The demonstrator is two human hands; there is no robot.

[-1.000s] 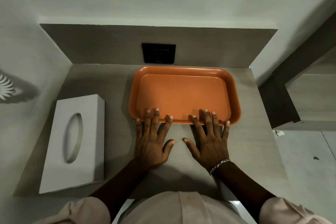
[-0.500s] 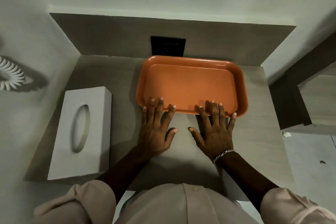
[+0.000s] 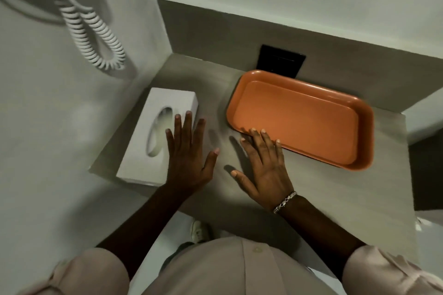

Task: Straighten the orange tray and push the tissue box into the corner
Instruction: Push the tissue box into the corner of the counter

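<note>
The empty orange tray (image 3: pixel 302 118) lies on the grey counter (image 3: pixel 311 182) with its far edge against the back panel. The white tissue box (image 3: pixel 143 151) lies at the counter's left side along the left wall, some way short of the back corner. My left hand (image 3: pixel 189 153) is flat with fingers spread, and its fingertips overlap the box's right edge. My right hand (image 3: pixel 262 163), with a bracelet at the wrist, is also flat and spread; its fingertips reach the tray's near left rim. Neither hand holds anything.
A black wall socket plate (image 3: pixel 280 61) sits in the back panel behind the tray. A white coiled cord (image 3: pixel 96 29) hangs on the left wall above the box. Bare counter lies between box and tray. The counter's front edge is at my waist.
The view has swung left and tilted. My left hand has left the tray's front rim and moved left to the tissue box. My right hand has slid left along the tray's rim.
</note>
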